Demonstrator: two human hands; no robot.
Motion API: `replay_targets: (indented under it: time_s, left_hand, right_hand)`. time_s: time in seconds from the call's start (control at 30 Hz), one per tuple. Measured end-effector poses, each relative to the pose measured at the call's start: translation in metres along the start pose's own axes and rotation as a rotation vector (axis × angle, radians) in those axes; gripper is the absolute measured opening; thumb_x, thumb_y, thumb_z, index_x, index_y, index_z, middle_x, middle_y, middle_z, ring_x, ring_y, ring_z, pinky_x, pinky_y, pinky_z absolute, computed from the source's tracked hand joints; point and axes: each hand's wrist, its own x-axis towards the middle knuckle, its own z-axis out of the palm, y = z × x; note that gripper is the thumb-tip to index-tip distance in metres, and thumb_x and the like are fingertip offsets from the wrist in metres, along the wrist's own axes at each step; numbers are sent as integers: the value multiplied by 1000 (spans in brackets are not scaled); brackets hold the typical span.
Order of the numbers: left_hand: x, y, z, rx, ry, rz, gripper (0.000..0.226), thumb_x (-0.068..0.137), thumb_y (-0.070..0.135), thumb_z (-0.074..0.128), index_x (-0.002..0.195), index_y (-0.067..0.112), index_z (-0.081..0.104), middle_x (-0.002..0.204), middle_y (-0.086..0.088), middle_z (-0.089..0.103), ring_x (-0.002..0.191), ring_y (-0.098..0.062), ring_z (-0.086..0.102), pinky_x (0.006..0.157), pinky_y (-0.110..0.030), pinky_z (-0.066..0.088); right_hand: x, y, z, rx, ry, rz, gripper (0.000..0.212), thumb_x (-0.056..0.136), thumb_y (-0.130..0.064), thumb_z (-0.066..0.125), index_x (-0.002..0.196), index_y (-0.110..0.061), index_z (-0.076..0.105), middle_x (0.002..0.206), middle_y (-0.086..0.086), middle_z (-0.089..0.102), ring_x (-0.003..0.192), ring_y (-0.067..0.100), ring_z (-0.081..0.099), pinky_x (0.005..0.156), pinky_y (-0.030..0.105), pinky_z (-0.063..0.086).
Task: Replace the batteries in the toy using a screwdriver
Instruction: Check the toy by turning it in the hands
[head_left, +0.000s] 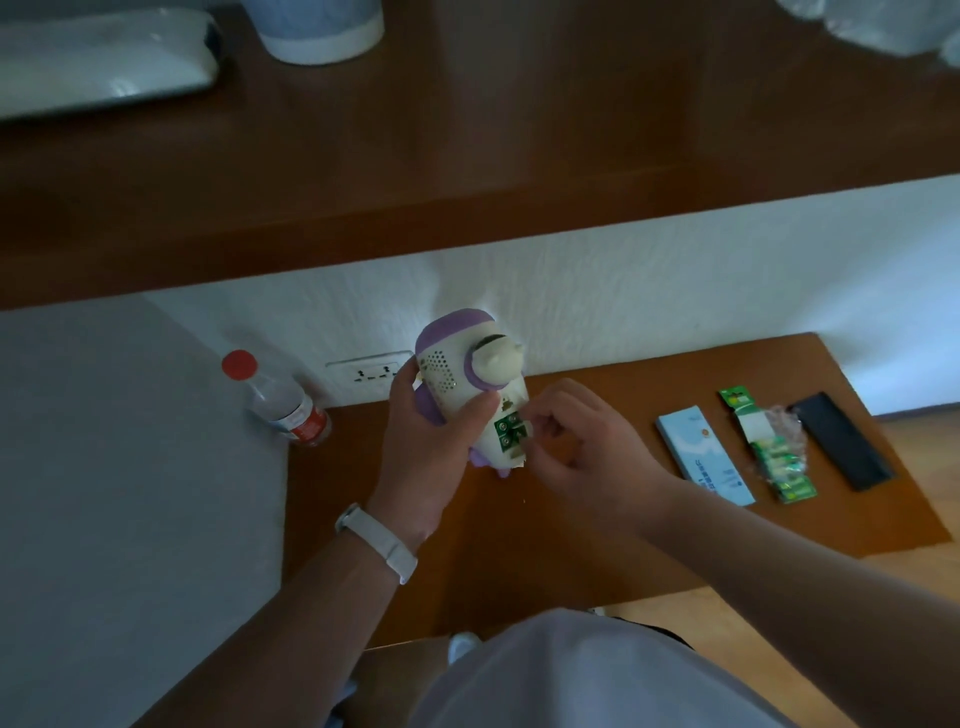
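Currently I see the left hand (426, 441) clamped around the toy (470, 387), held above the wooden table (519, 545). Right hand (587, 447) fingertips pinch at the green batteries (510, 431) in its open compartment. A battery pack (774, 452) lies well apart, rightward.

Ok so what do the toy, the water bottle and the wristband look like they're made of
Toy: likely hard matte plastic, cream and purple, moulded speaker holes.
Water bottle: clear glossy plastic, see-through with a red cap.
Wristband: white and smooth, perhaps silicone; can't be sure.
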Motion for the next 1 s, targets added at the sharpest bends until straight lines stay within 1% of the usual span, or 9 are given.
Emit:
replay_targets:
  time_s: [0.1, 0.17, 0.27, 0.4, 0.5, 0.6, 0.67, 0.77, 1.0]
  left_hand:
    - [1, 1, 3, 38, 44, 107, 87, 81, 1, 81, 151, 20, 33, 110, 22, 72, 101, -7, 72, 66, -24, 61]
    - [0, 1, 5, 75, 67, 196, 92, 77, 4, 85, 152, 19, 33, 120, 17, 69, 110, -10, 69, 77, -28, 62]
    - [-4, 4, 7, 129, 107, 297, 102, 65, 26, 90, 151, 26, 34, 125, 16, 66, 115, -10, 67, 81, -24, 59]
    - [-10, 6, 8, 178, 90, 389, 95, 68, 24, 91, 145, 44, 38, 135, 24, 59, 123, -6, 62, 81, -23, 60]
    - [-15, 5, 7, 247, 86, 417, 95, 70, 24, 90, 145, 49, 37, 141, 22, 57, 129, -7, 58, 84, -22, 59]
    - [-18, 4, 2, 353, 75, 437, 98, 71, 26, 91, 152, 32, 36, 143, 14, 57, 130, -8, 57, 83, -18, 58]
    - [-20, 5, -2, 470, 76, 463, 101, 73, 35, 89, 155, 23, 32, 143, 6, 57, 129, -11, 58, 81, -18, 58]
    - [-23, 7, -7, 641, 92, 514, 104, 75, 44, 86, 156, 12, 29, 141, -4, 58, 127, -14, 59, 82, -29, 61]
    - [-29, 5, -3, 864, 126, 671, 97, 79, 44, 82, 153, 7, 31, 137, -15, 58, 126, -24, 60, 85, -34, 60]
  right_hand:
    - [0, 3, 8, 95, 34, 74, 24, 84, -4, 72, 106, -6, 65, 97, 2, 60, 86, 14, 60, 77, 20, 51]
    - [0, 6, 15, 168, 62, 143, 25, 83, -4, 72, 105, -13, 63, 97, -1, 60, 88, 13, 61, 78, 29, 54]
    - [3, 14, 26, 247, 69, 233, 25, 83, -10, 71, 104, -19, 60, 98, -4, 61, 91, 12, 64, 79, 37, 56]
    - [4, 19, 40, 439, 48, 445, 32, 78, -35, 67, 108, -32, 57, 96, -7, 68, 92, 10, 68, 82, 38, 58]
    - [8, 22, 47, 665, 6, 542, 35, 79, -22, 68, 112, -16, 58, 95, 4, 72, 90, 21, 70, 81, 48, 58]
    - [13, 20, 49, 845, -30, 569, 27, 75, -15, 63, 101, -7, 61, 86, 0, 72, 83, 18, 68, 74, 40, 54]
    - [14, 16, 50, 1144, -81, 624, 29, 85, -10, 60, 114, -4, 63, 104, 9, 74, 100, 29, 69, 90, 49, 54]
    - [17, 14, 49, 1420, -137, 745, 35, 98, -13, 48, 130, -2, 58, 124, 25, 65, 117, 41, 61, 111, 59, 31]
    - [25, 15, 50, 1673, -103, 920, 38, 104, -13, 36, 131, 4, 55, 135, 31, 55, 132, 51, 44, 116, 58, 26]
